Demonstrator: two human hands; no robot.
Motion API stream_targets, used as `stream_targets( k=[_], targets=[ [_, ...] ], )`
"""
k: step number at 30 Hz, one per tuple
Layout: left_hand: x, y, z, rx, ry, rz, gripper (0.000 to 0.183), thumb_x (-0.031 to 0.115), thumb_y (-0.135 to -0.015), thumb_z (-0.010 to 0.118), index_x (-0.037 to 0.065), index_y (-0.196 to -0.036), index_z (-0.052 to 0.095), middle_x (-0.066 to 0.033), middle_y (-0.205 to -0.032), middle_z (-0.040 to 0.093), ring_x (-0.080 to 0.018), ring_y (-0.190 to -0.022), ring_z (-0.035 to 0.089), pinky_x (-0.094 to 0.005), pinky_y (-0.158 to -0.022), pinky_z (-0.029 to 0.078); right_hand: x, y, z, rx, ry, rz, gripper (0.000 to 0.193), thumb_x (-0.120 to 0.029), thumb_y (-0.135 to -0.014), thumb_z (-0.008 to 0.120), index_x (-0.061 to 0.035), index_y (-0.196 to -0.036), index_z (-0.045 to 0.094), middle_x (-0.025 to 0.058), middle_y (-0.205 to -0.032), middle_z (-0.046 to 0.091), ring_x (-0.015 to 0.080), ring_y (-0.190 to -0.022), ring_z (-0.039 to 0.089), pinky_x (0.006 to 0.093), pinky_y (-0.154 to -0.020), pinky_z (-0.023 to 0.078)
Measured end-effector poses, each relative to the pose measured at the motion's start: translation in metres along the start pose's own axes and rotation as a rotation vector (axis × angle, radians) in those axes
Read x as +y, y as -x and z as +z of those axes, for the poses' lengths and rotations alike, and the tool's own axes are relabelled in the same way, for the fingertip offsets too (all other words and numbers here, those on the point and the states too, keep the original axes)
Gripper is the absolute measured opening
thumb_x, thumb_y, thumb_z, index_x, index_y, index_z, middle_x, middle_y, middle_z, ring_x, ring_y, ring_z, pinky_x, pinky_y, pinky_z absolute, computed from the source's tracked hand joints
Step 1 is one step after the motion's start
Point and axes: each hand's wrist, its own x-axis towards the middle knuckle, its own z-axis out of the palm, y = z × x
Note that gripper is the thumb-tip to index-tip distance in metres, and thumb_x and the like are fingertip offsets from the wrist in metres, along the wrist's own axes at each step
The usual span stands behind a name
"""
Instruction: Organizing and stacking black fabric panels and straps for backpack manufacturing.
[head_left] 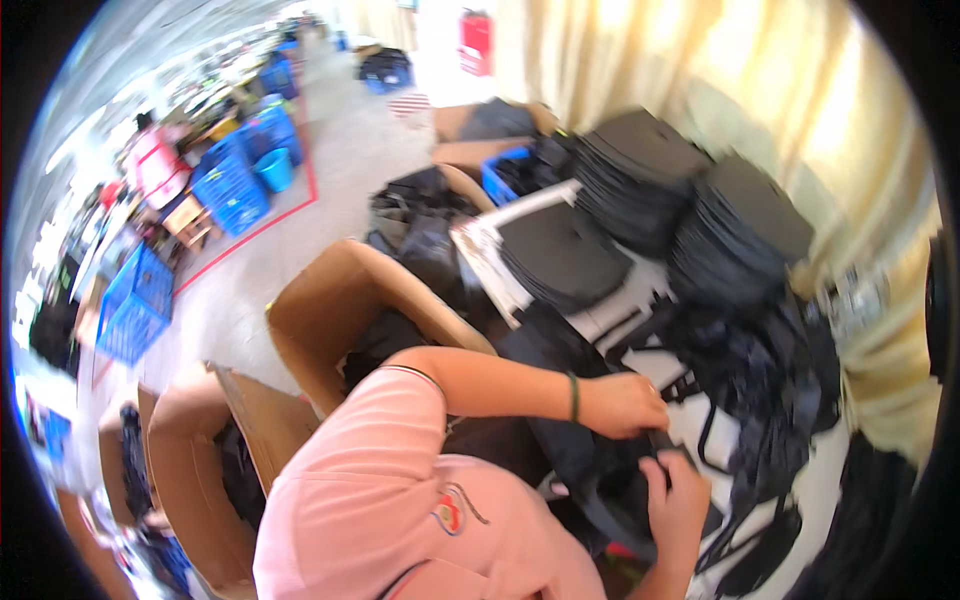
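Black fabric piece [610, 490], under left hand [625, 405], beside right hand [682, 500], both pinching its edge

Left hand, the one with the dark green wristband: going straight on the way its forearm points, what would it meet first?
Past the black fabric item at its fingertips, the left hand would probably meet the thin black strap, then the heaped black fabric; depth is unclear, so it might pass above.
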Motion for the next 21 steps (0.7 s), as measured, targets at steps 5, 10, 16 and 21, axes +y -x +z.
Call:
stream_targets(
  k=[5,10,16,21],
  targets=[
    [-0.024,-0.005,-0.029,0.102,-0.173,-0.025,0.037,0.010,-0.064,0.071,0.012,-0.099,0.060,-0.0050,-0.092,0.058,-0.0262,-0.094,0.056,-0.0408,-0.087,0.043,-0.019,0.017,-0.033,-0.218,-0.035,0.090,0.017,-0.015,-0.082,0.072,-0.0025,-0.090,0.062,0.0195,-0.077,0.063,0.0362,-0.070,0.062,0.0399,-0.062,0.046],
    [-0.056,0.021,-0.092,0.154,-0.159,-0.125,0.038,0.000,-0.060,0.067,0.007,-0.098,0.063,-0.0084,-0.092,0.064,-0.0324,-0.087,0.060,-0.0416,-0.078,0.048,-0.021,0.034,-0.051,-0.359,-0.205,0.119,0.018,-0.012,-0.082,0.073,-0.0008,-0.092,0.063,0.0247,-0.077,0.060,0.0427,-0.071,0.061,0.0413,-0.061,0.048],
    [-0.058,0.079,-0.150,0.109,-0.191,-0.365,0.026,-0.002,-0.071,0.065,0.008,-0.095,0.068,-0.0052,-0.091,0.069,-0.0275,-0.090,0.064,-0.0384,-0.079,0.051,-0.009,0.054,-0.074,-0.477,-0.317,0.174,0.018,-0.009,-0.078,0.074,0.0011,-0.087,0.061,0.0232,-0.070,0.056,0.0359,-0.059,0.053,0.0365,-0.057,0.045],
    [-0.058,0.100,-0.167,-0.109,0.233,-0.687,0.026,-0.001,-0.074,0.067,0.001,-0.099,0.065,-0.0103,-0.099,0.070,-0.0244,-0.098,0.066,-0.0350,-0.085,0.050,-0.002,0.071,-0.080,-0.382,-0.336,0.190,0.020,-0.010,-0.077,0.076,0.0003,-0.089,0.064,0.0197,-0.071,0.059,0.0258,-0.058,0.051,0.0342,-0.057,0.044]
  ],
)
